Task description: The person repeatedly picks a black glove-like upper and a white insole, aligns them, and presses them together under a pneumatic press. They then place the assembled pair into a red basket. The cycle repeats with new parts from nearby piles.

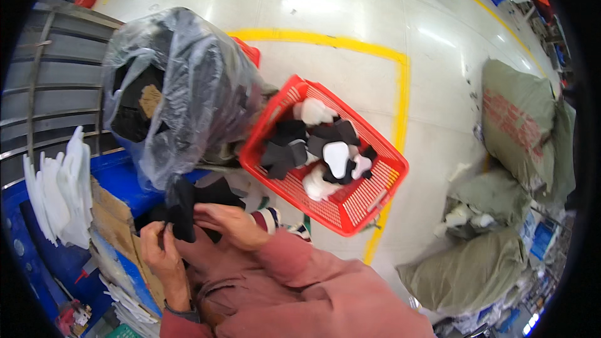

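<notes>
In front of my body, my left hand (161, 253) pinches the lower edge of a soft black piece (181, 209), perhaps foam or cloth, between thumb and fingers. My right hand (236, 225) is closed at the same piece's right side, its fingers pressed together and the thumb hidden. More black material (220, 193) sticks out beyond the right fingers; whether it belongs to the same piece I cannot tell. Ahead and to the right, a red plastic basket (375, 209) holds several black, grey and white shaped pieces (337, 158).
A large clear plastic bag (194, 81) of dark material stands at the left, beside a metal rack (59, 81). White foam-like pieces (62, 188) stand near cardboard (113, 213) over a blue surface. Greenish sacks (516, 125) lie at the right. A yellow line (400, 112) marks the floor.
</notes>
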A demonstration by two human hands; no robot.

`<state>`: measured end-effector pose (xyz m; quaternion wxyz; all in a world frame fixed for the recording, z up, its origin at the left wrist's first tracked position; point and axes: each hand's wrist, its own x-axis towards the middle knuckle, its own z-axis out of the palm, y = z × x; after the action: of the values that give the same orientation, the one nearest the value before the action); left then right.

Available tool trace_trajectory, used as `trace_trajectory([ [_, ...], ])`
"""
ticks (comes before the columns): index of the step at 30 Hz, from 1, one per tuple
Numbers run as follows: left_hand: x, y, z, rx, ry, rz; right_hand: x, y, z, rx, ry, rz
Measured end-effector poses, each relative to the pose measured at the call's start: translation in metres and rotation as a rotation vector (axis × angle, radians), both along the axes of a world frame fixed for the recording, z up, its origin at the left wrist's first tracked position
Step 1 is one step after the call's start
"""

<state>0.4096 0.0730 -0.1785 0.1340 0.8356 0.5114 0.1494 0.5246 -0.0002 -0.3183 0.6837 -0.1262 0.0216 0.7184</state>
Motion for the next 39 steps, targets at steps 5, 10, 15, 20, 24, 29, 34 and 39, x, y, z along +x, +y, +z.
trace_trajectory([
  [5, 0.007, 0.004, 0.017, 0.141, 0.014, -0.175, 0.074, -0.069, -0.125, -0.410, -0.153, -0.071],
  [10, 0.008, -0.011, 0.021, -0.053, -0.002, -0.260, 0.073, -0.133, -0.314, -0.823, -1.611, -0.124],
  [15, -0.010, -0.018, 0.018, -0.157, -0.049, -0.320, 0.088, -0.147, -0.387, -1.073, -1.817, 0.416],
  [20, -0.021, -0.014, 0.011, -0.223, -0.016, -0.320, 0.117, -0.123, -0.373, -1.112, -1.828, 0.605],
  [24, -0.069, -0.011, -0.027, -0.217, 0.090, -0.312, 0.124, -0.114, -0.363, -1.111, -1.841, 0.676],
  [29, -0.201, -0.049, -0.145, -0.129, 0.514, -0.365, 0.130, -0.110, -0.363, -1.126, -1.856, 0.742],
  [34, -0.266, -0.097, -0.208, -0.101, 0.801, -0.446, 0.130, -0.113, -0.367, -1.120, -1.860, 0.795],
  [39, -0.150, -0.038, -0.090, -0.299, 0.303, -0.361, 0.131, -0.121, -0.374, -1.124, -1.845, 0.834],
])
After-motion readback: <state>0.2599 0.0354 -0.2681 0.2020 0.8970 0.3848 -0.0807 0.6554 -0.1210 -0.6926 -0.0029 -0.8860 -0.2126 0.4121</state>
